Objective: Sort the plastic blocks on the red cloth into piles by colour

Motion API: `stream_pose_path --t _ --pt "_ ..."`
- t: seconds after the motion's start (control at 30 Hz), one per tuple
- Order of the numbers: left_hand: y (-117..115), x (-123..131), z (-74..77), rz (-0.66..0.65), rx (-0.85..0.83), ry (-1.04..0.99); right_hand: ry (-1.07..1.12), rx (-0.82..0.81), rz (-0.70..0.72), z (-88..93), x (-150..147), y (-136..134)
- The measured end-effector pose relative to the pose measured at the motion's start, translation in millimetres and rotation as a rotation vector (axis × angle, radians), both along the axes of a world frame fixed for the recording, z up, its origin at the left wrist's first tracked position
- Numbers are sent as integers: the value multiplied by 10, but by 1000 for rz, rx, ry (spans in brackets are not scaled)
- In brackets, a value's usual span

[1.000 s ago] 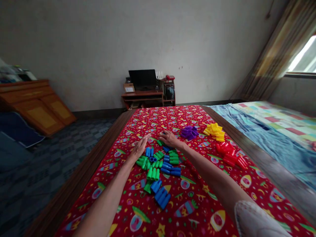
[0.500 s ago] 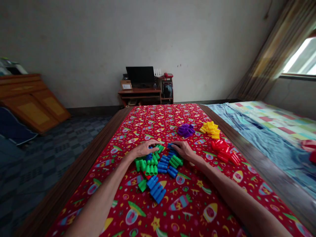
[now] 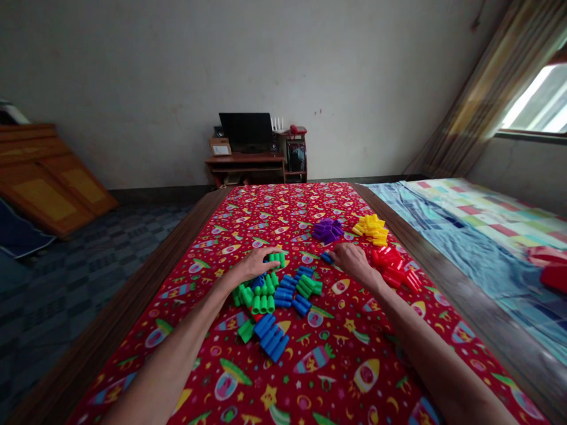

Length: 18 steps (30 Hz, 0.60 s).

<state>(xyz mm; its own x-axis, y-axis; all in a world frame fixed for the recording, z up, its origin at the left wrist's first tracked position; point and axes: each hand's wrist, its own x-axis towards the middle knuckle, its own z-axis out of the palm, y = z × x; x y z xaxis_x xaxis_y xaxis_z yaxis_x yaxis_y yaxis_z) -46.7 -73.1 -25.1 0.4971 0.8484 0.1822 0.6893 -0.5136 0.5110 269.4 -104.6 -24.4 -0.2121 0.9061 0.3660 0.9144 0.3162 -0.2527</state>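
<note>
My left hand (image 3: 259, 264) is closed around a green block (image 3: 277, 258) at the far end of the mixed pile. My right hand (image 3: 349, 257) pinches a blue block (image 3: 326, 257) on the cloth, right of the pile and just left of the red blocks (image 3: 394, 268). Between my forearms lie green blocks (image 3: 264, 304) on the left and blue blocks (image 3: 284, 292) beside them, with several more blue ones (image 3: 271, 337) nearer me. A bit of red shows under the green blocks.
Purple blocks (image 3: 328, 231) and yellow blocks (image 3: 372, 229) sit in separate heaps beyond my right hand. A red patterned cloth (image 3: 319, 383) covers the table. A bed (image 3: 443, 236) stands at the right, a desk with a monitor (image 3: 245, 131) by the wall.
My right hand has moved right, away from the pile, with a blue block. My left hand now has a green block at its fingertips. The view has shifted slightly.
</note>
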Motion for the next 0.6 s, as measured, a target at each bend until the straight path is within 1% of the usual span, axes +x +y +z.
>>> stream_pose_path --t 0.07,0.1,0.17,0.23,0.3,0.33,0.4,0.47,0.53,0.6 --pt "16 -17 -19 26 34 -28 -46 81 -11 44 -29 -58" --pt "25 -29 -29 36 56 -43 -47 97 26 73 -75 -95" --pt "41 -63 -47 40 94 -71 -20 99 180 127 -217 -181" --pt "52 -102 -53 27 109 -97 14 67 373 153 -386 -269" --pt "56 -138 -50 18 100 -128 28 -14 518 146 -532 -335" --pt "57 -152 -46 20 93 -145 34 -64 554 137 -585 -354" --pt "55 -170 -39 30 77 -166 73 -143 566 122 -640 -360" --pt "56 -178 -37 33 63 -169 143 -175 525 135 -626 -327" --pt "61 -181 -45 34 56 -167 214 -178 465 183 -548 -263" --pt "68 -183 -58 37 63 -176 269 -145 388 247 -418 -177"
